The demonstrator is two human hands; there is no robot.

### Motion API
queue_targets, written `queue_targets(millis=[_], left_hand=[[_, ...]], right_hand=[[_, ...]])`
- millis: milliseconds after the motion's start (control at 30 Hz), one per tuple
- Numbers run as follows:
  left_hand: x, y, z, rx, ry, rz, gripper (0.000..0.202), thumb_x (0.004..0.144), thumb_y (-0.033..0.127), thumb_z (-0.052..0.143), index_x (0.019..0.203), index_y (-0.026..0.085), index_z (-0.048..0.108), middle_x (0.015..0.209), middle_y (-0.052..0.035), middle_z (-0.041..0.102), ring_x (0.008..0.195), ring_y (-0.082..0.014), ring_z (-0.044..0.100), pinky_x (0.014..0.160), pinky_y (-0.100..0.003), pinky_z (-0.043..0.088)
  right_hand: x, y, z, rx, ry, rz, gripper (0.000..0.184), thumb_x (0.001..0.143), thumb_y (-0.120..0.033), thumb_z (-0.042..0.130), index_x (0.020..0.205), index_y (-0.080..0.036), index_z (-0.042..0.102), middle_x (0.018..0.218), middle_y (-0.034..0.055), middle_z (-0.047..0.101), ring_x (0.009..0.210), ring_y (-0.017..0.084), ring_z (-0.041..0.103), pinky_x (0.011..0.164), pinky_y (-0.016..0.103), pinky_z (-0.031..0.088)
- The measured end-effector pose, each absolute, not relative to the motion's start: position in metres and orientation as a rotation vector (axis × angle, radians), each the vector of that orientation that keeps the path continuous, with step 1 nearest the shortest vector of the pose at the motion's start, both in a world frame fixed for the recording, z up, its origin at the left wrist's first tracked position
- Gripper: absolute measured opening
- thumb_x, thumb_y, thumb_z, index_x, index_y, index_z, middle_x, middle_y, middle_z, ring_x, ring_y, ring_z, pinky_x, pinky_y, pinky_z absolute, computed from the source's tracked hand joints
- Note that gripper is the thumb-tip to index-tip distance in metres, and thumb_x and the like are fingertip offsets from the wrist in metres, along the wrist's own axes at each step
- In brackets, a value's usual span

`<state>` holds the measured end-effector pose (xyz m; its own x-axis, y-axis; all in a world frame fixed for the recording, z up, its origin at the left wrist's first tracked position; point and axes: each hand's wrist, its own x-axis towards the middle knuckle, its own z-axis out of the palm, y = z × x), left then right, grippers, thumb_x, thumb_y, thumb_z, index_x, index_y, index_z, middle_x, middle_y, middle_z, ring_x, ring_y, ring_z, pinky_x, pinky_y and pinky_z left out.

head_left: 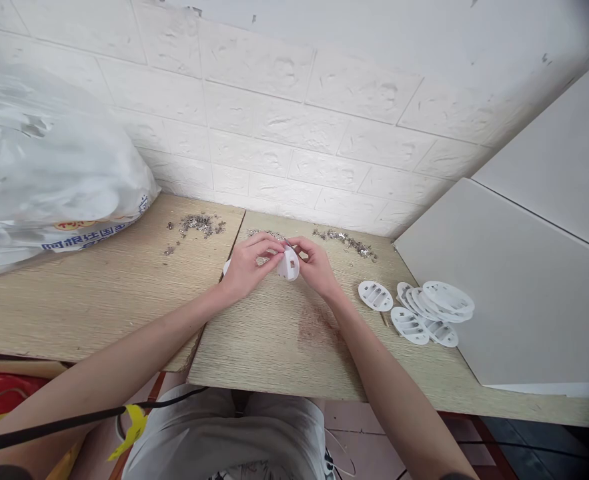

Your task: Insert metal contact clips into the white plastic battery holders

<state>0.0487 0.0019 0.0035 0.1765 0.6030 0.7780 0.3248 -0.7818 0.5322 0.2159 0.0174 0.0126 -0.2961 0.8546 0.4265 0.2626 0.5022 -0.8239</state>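
Between my two hands, raised over the middle of the table, is a round white plastic disc (289,265) with small cut-outs, tilted on edge. My left hand (251,262) pinches its left upper side with thumb and fingers. On the other side my right hand (313,262) grips the upper right edge. Any small part between the fingertips is too tiny to make out. Another white piece (227,267) peeks out behind my left hand. Small metal clips (347,241) lie scattered beyond my right hand, and more metal pieces (201,225) form a heap at the left.
Several white discs with metal strips (439,303) lie overlapping at the right, beside a single disc (375,295). A large grey-white box (514,287) borders the right side. At the left sits a bulging plastic bag (64,173). A black cable (89,419) crosses below the table edge.
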Motion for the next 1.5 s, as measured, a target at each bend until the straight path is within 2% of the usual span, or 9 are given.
queue_targets(millis=[267,367,500,600,800,1067,1233,1400,1500], left_hand=[[0.049,0.002,0.005,2.189,0.929,1.643,0.010,0.085,0.019,0.056,0.086,0.018,0.066,0.090,-0.0048,0.067,0.086,-0.0145,0.063,0.077,-0.029,0.051],[0.047,0.004,0.009,1.943,1.024,1.578,0.016,0.086,0.027,0.054,0.083,0.017,0.066,0.085,-0.0043,0.066,0.081,-0.0146,0.062,0.072,-0.027,0.051],[0.044,0.005,0.015,1.592,1.028,1.369,0.035,0.088,0.042,0.046,0.082,0.015,0.067,0.078,-0.0040,0.067,0.071,-0.0145,0.061,0.064,-0.026,0.050],[0.044,0.006,0.017,1.513,1.009,1.322,0.036,0.085,0.047,0.051,0.086,0.015,0.067,0.079,-0.0045,0.068,0.070,-0.0144,0.061,0.062,-0.025,0.049],[0.044,0.010,0.009,1.607,1.081,1.310,0.026,0.074,0.036,0.066,0.088,0.014,0.067,0.086,-0.0076,0.070,0.076,-0.0173,0.064,0.061,-0.026,0.049],[0.042,0.009,0.005,1.978,1.191,1.380,0.012,0.076,0.023,0.058,0.081,0.016,0.067,0.081,-0.0040,0.063,0.077,-0.0155,0.060,0.054,-0.022,0.048],[0.037,0.009,0.004,2.221,1.208,1.349,0.011,0.078,0.017,0.053,0.080,0.016,0.063,0.083,-0.0037,0.061,0.076,-0.0142,0.057,0.063,-0.024,0.048],[0.034,0.009,0.012,2.267,1.173,1.289,0.011,0.073,0.015,0.054,0.076,0.016,0.064,0.075,-0.0014,0.060,0.068,-0.0130,0.056,0.060,-0.024,0.045],[0.035,0.004,0.021,2.352,1.051,1.113,0.011,0.069,0.013,0.055,0.074,0.017,0.063,0.073,-0.0002,0.061,0.065,-0.0123,0.055,0.060,-0.023,0.043]], right_hand=[[0.216,0.015,0.014,-0.943,-1.824,0.830,0.019,0.082,-0.029,0.055,0.094,-0.020,0.066,0.090,0.0030,0.064,0.072,0.013,0.050,0.060,0.025,0.041],[0.216,0.016,0.014,-0.944,-1.764,0.832,0.018,0.081,-0.034,0.058,0.090,-0.019,0.064,0.085,0.0027,0.060,0.071,0.013,0.048,0.057,0.024,0.039],[0.218,0.016,0.015,-0.967,-1.713,0.850,0.018,0.080,-0.035,0.061,0.083,-0.018,0.062,0.075,0.0006,0.053,0.068,0.012,0.046,0.057,0.025,0.039],[0.218,0.017,0.015,-0.988,-1.719,0.874,0.021,0.080,-0.039,0.062,0.083,-0.017,0.063,0.074,0.0004,0.054,0.067,0.012,0.047,0.060,0.025,0.040],[0.218,0.017,0.014,-0.979,-1.745,0.924,0.027,0.077,-0.043,0.065,0.084,-0.017,0.066,0.077,0.0021,0.061,0.072,0.014,0.052,0.064,0.026,0.042],[0.216,0.016,0.012,-0.993,-1.776,0.927,0.030,0.077,-0.044,0.065,0.087,-0.016,0.069,0.079,0.0036,0.065,0.073,0.015,0.055,0.064,0.027,0.043],[0.214,0.014,0.013,-0.990,-1.797,0.910,0.027,0.077,-0.041,0.065,0.086,-0.016,0.069,0.077,0.0033,0.064,0.072,0.015,0.054,0.061,0.027,0.041],[0.214,0.013,0.017,-0.975,-1.802,0.925,0.026,0.082,-0.040,0.059,0.078,-0.016,0.067,0.072,0.0019,0.061,0.067,0.013,0.051,0.060,0.026,0.039],[0.217,0.017,0.016,-1.003,-1.760,0.932,0.026,0.082,-0.040,0.058,0.081,-0.016,0.066,0.075,0.0027,0.062,0.068,0.013,0.052,0.062,0.026,0.041]])
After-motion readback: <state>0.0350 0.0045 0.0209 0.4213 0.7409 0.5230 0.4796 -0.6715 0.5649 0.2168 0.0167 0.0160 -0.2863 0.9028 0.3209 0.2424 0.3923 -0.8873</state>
